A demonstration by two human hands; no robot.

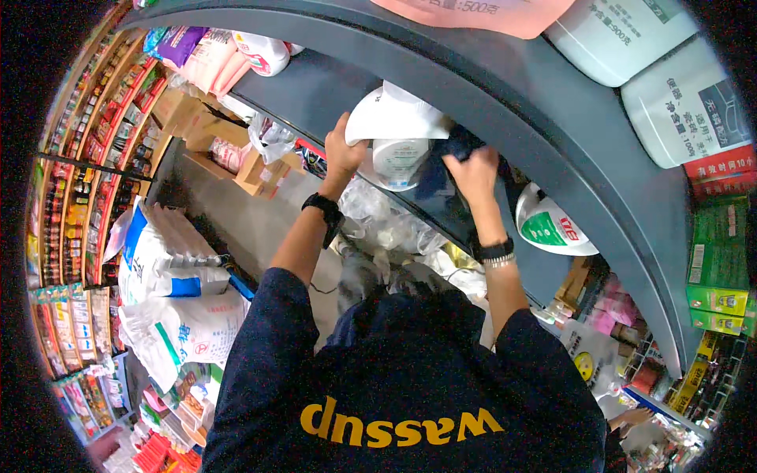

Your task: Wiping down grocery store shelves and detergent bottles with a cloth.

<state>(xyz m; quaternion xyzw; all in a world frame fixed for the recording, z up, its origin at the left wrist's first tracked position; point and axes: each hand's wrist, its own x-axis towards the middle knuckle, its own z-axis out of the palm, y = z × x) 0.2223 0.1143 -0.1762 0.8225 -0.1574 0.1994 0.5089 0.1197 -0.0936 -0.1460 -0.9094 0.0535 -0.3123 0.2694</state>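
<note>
On a dark grey shelf, my left hand is closed on the edge of a white plastic bottle that bears writing. Against it, a second white bottle with a pale label stands near the shelf's front edge. A dark, blurred thing lies right of the bottles, beside my right hand, whose thumb is spread from its blurred fingers; I see nothing held in it. Farther right on this shelf is a white bottle with a green and red label. Watches or bands are on both wrists.
The curved grey shelf above overhangs my hands, with large white bottles and green boxes on it. Clear plastic bags lie below. Open cardboard boxes and large white sacks are at left. Another person's hand shows lower right.
</note>
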